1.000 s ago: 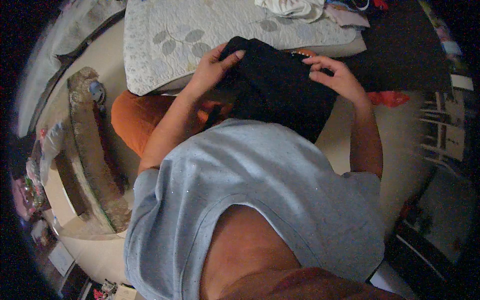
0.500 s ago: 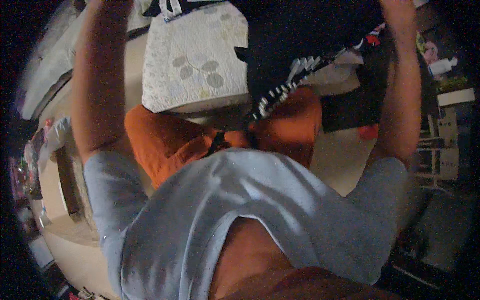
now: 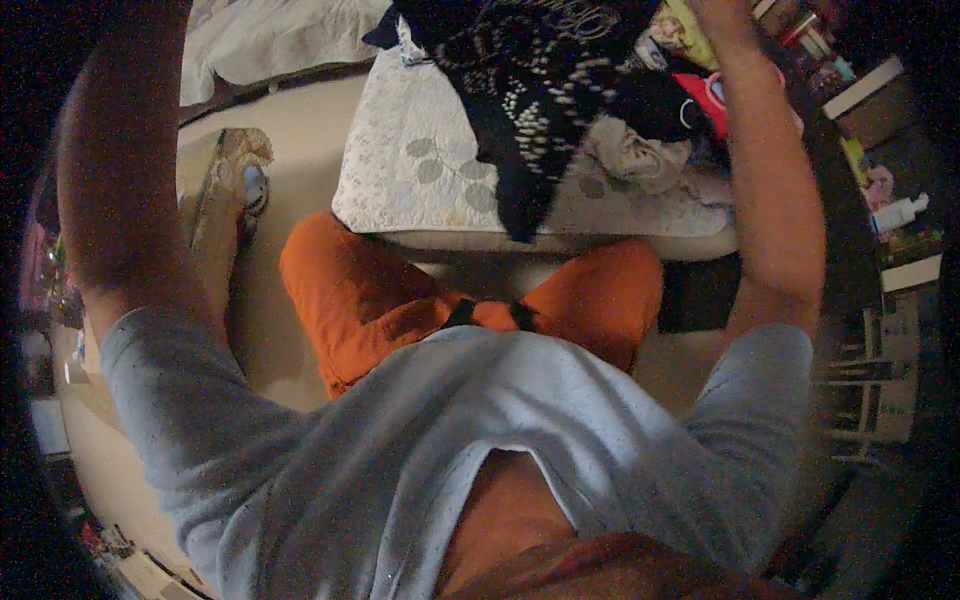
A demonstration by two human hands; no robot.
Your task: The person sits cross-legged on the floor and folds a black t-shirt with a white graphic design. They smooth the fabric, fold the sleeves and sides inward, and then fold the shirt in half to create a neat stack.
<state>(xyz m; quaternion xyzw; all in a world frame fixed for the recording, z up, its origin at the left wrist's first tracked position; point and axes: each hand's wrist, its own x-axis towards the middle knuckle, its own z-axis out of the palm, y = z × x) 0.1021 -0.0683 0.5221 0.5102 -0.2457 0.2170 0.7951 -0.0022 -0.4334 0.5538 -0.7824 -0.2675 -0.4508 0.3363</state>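
A black cloth with white patterning (image 3: 540, 110), apparently a garment, hangs spread out in front of me and tapers to a low point over the quilted pad. Its upper part runs off the top edge. My left forearm reaches up past the top left edge, so that hand is out of the picture. Of my right hand (image 3: 715, 14), only the part near the wrist shows at the top edge, right of the cloth. Its fingers are cut off, and whether it grips the cloth cannot be seen. Below lies a white quilted pad (image 3: 395, 170) with grey leaf shapes.
A crumpled beige cloth (image 3: 640, 155) lies on the pad's right part, beside a red item (image 3: 700, 100). A light-coloured bedspread (image 3: 280, 40) is at the far left. A white bottle (image 3: 898, 213) and shelving stand at the right. My orange-trousered knees (image 3: 350, 290) border the pad.
The black cloth has dropped and turned, its white-patterned side now showing and its tip over the pad. My left arm has moved outward to the left. More of the pad's right side shows.
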